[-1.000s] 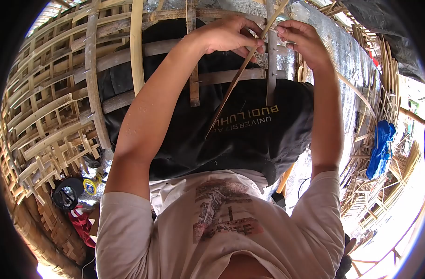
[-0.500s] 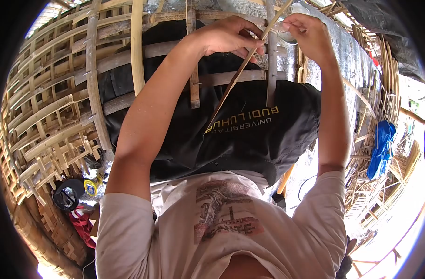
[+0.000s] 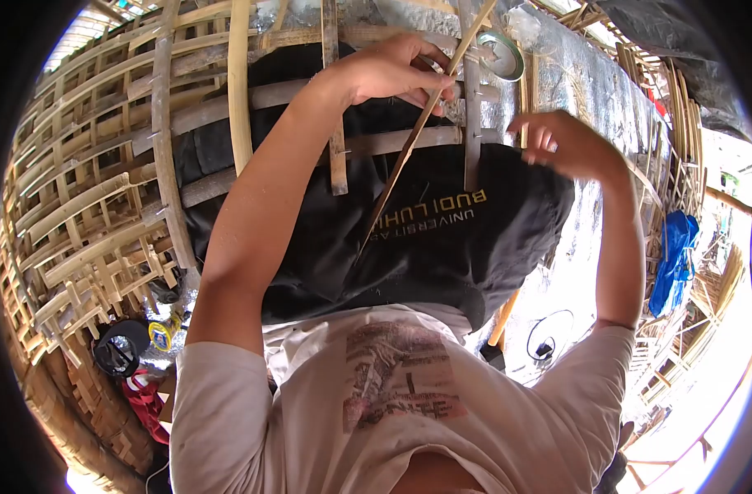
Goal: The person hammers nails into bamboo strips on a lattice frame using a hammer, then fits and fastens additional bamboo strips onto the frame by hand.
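Note:
My left hand is closed around a thin bamboo strip, which slants from the top edge down over the black cloth with yellow and white lettering. It lies over the lattice of wooden slats. My right hand is off to the right, apart from the strip, above the cloth's upper right edge. Its fingers are bent and spread, slightly blurred, with nothing clearly visible in them. Between the hands and farther up, a round, green-rimmed object lies beside an upright slat.
Woven bamboo panels fill the left side. A blue cloth or bag hangs at the right near bundled bamboo strips. At lower left are a black round object, a yellow roll and a red item.
My right hand has moved away from the strip, down and to the right, and its fingers have spread. The round object is now uncovered. My left hand still holds the strip.

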